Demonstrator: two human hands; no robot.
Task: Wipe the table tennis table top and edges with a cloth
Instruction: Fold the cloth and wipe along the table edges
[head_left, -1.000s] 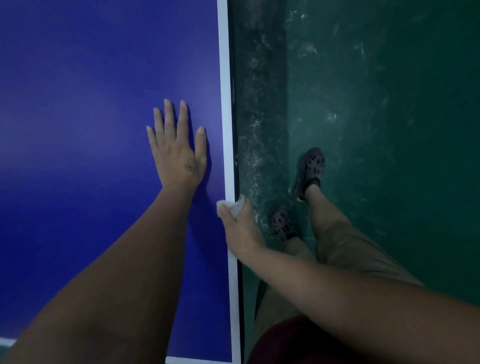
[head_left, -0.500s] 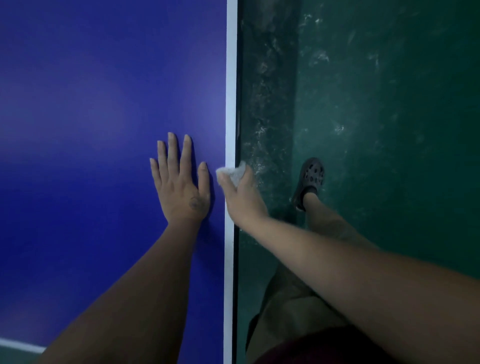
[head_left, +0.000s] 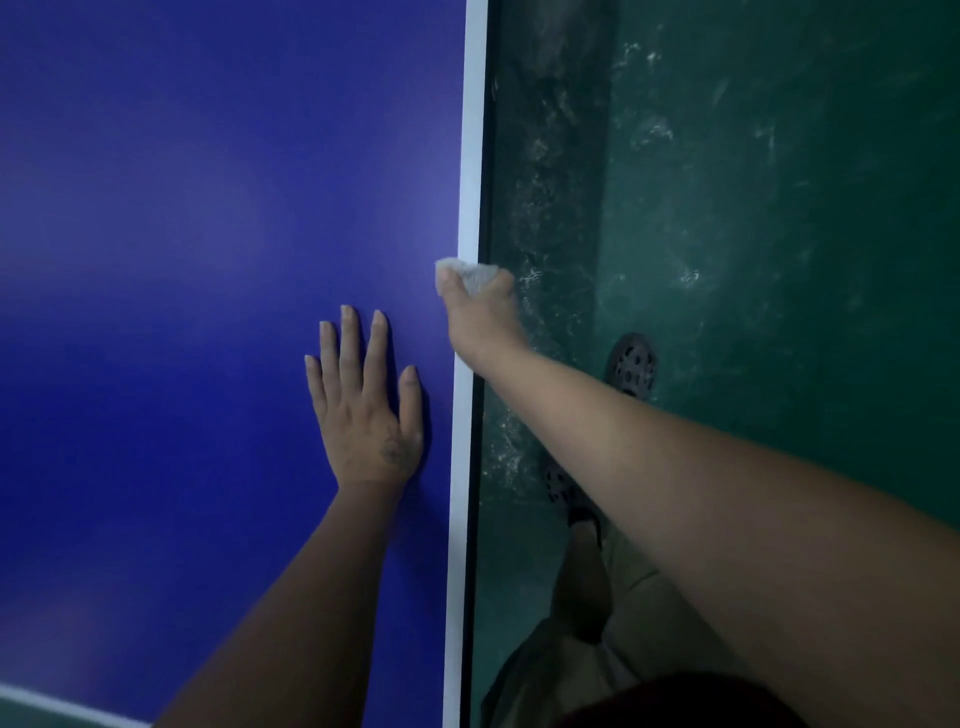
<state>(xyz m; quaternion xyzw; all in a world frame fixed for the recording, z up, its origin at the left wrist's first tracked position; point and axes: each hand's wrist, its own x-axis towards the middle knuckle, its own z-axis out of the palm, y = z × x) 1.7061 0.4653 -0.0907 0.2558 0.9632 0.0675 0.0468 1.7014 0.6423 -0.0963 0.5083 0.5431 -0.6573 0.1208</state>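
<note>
- Our right hand (head_left: 480, 317) grips the cloth (head_left: 470, 273) on the tabletop's (head_left: 182, 208) white edge (head_left: 470, 156).
- The edge runs straight ahead of it, unwiped we judge.
- Our left hand (head_left: 366, 415) rests flat, holding nothing.

view: just the one, worn on the head
facing: forward and steeply down, along the right edge of the table (head_left: 208, 208)
closeness: pretty near, tabletop fills the left half, floor (head_left: 779, 208) the right
</note>
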